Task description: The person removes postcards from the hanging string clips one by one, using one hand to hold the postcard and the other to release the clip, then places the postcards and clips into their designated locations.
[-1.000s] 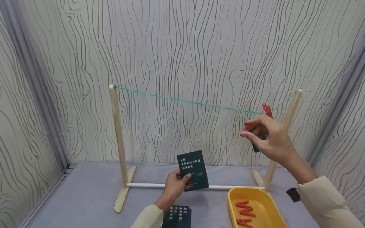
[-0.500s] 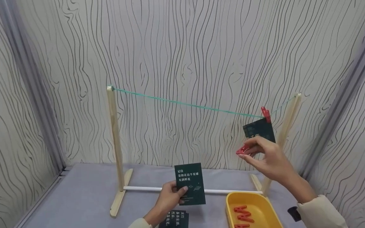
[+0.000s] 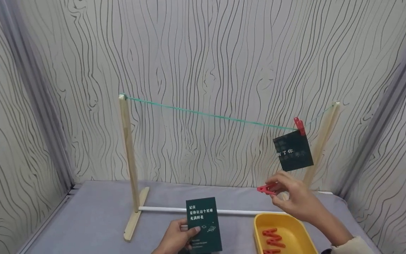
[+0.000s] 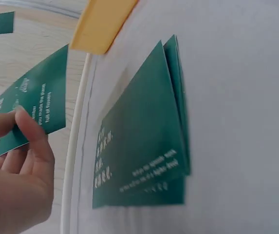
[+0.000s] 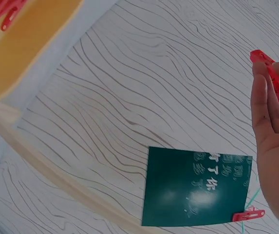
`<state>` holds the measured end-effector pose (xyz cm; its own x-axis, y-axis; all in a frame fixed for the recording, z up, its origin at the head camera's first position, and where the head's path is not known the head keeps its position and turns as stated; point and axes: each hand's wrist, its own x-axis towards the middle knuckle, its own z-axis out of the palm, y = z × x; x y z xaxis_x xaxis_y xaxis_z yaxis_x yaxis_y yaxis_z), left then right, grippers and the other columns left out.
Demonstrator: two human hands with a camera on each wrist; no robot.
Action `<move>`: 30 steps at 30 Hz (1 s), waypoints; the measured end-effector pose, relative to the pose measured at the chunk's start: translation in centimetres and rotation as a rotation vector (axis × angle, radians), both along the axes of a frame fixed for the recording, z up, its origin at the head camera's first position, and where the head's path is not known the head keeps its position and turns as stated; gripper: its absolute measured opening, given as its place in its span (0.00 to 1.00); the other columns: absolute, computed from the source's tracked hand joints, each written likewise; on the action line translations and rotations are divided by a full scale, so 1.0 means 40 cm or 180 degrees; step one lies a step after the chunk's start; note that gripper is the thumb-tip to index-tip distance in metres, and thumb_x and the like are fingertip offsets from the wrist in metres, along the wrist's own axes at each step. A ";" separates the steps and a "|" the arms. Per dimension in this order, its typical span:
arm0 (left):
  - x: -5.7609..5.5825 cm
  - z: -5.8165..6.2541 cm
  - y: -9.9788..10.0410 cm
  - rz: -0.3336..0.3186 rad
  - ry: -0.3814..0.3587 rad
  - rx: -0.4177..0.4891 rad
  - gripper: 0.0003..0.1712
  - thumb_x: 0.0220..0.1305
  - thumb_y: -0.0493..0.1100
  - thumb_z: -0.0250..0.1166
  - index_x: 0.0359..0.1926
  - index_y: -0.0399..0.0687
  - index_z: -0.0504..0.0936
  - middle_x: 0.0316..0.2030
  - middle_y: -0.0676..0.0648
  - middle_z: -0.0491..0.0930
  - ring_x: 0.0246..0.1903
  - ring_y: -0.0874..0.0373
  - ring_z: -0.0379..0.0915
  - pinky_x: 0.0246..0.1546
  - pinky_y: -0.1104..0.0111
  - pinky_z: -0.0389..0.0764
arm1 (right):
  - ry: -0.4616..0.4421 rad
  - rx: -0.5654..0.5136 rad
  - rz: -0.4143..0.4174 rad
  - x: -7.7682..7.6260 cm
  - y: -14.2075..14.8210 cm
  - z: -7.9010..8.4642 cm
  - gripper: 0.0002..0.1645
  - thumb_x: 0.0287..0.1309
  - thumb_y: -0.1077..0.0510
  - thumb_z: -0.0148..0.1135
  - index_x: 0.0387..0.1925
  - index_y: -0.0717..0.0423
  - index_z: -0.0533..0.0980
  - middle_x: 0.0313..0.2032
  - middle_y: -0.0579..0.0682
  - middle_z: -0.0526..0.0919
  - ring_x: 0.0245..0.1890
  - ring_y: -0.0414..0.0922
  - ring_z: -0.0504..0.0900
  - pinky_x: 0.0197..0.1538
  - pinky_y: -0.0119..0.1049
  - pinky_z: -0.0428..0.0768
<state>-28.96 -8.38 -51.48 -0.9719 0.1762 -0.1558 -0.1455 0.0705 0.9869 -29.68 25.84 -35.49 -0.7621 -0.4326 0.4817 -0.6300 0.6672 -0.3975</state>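
A dark green card [image 3: 204,225] with white lettering is pinched between thumb and fingers of my left hand [image 3: 176,235], low in front of the rack. My right hand [image 3: 296,197] holds a red clothespin [image 3: 266,189] by its fingertips, below the hanging card and above the yellow tray. That second green card [image 3: 293,151] hangs tilted from the green string [image 3: 203,113], clipped at its upper right corner by another red clothespin [image 3: 299,126]. In the left wrist view, several more green cards [image 4: 139,126] lie loosely stacked on the table beside my left hand.
A yellow tray [image 3: 307,234] with several red clothespins [image 3: 273,241] stands at the front right. The string spans two wooden posts [image 3: 129,151], joined low down by a white rod [image 3: 164,210]. A wood-grain patterned wall [image 3: 203,53] rises behind the table [image 3: 93,211].
My right hand has come down and left from the string with a clothespin, uncovering the hanging card. My left hand has lowered its card slightly toward the front.
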 end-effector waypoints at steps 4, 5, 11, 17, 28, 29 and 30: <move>0.021 -0.024 -0.030 -0.0078 -0.0196 -0.0013 0.19 0.63 0.37 0.65 0.54 0.35 0.79 0.38 0.41 0.89 0.35 0.54 0.87 0.27 0.70 0.85 | -0.0526 0.0151 0.0056 0.011 0.014 -0.033 0.18 0.53 0.63 0.70 0.45 0.45 0.76 0.42 0.43 0.81 0.40 0.35 0.84 0.44 0.31 0.86; 0.025 -0.030 -0.037 -0.0114 -0.0215 -0.0018 0.19 0.63 0.36 0.65 0.54 0.34 0.79 0.38 0.42 0.89 0.36 0.53 0.88 0.31 0.67 0.87 | -0.0693 0.0209 0.0077 0.014 0.018 -0.040 0.17 0.54 0.62 0.69 0.45 0.46 0.76 0.42 0.43 0.81 0.40 0.36 0.84 0.44 0.32 0.87; 0.044 -0.058 -0.065 -0.0342 -0.0299 -0.0053 0.19 0.62 0.35 0.64 0.54 0.31 0.77 0.35 0.42 0.88 0.37 0.52 0.88 0.39 0.62 0.88 | -0.1413 0.0465 0.0256 0.033 0.042 -0.086 0.13 0.56 0.58 0.68 0.43 0.47 0.76 0.41 0.43 0.84 0.41 0.35 0.84 0.47 0.44 0.86; 0.060 -0.067 -0.061 -0.0371 -0.0381 -0.0003 0.19 0.63 0.36 0.63 0.54 0.32 0.77 0.36 0.41 0.88 0.37 0.52 0.88 0.39 0.61 0.88 | -0.1781 0.0511 0.0187 0.044 0.053 -0.122 0.13 0.55 0.56 0.69 0.42 0.47 0.76 0.41 0.43 0.85 0.40 0.36 0.84 0.46 0.41 0.86; 0.073 -0.056 -0.051 -0.0402 -0.0315 0.0003 0.19 0.64 0.37 0.63 0.55 0.36 0.77 0.38 0.41 0.89 0.37 0.52 0.88 0.38 0.61 0.88 | -0.2410 0.0374 -0.0030 0.068 0.060 -0.204 0.16 0.52 0.62 0.71 0.40 0.51 0.74 0.40 0.45 0.82 0.39 0.44 0.79 0.44 0.38 0.86; 0.073 -0.058 -0.052 -0.0397 -0.0321 -0.0020 0.20 0.64 0.37 0.63 0.56 0.36 0.77 0.38 0.41 0.89 0.37 0.52 0.88 0.38 0.61 0.88 | -0.2449 0.0392 -0.0064 0.070 0.061 -0.212 0.16 0.51 0.62 0.71 0.40 0.51 0.74 0.40 0.45 0.82 0.38 0.44 0.78 0.43 0.38 0.85; 0.074 -0.061 -0.054 -0.0388 -0.0342 -0.0051 0.21 0.64 0.37 0.63 0.57 0.36 0.76 0.37 0.42 0.89 0.37 0.52 0.88 0.38 0.61 0.88 | -0.2479 0.0430 -0.0082 0.072 0.061 -0.220 0.16 0.51 0.62 0.71 0.40 0.51 0.73 0.39 0.45 0.82 0.38 0.44 0.78 0.43 0.37 0.85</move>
<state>-26.01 -10.56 -53.92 -0.9211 0.2885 -0.2615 -0.2396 0.1097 0.9647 -26.80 28.28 -44.30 -0.8689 -0.4271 -0.2501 -0.1875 0.7517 -0.6323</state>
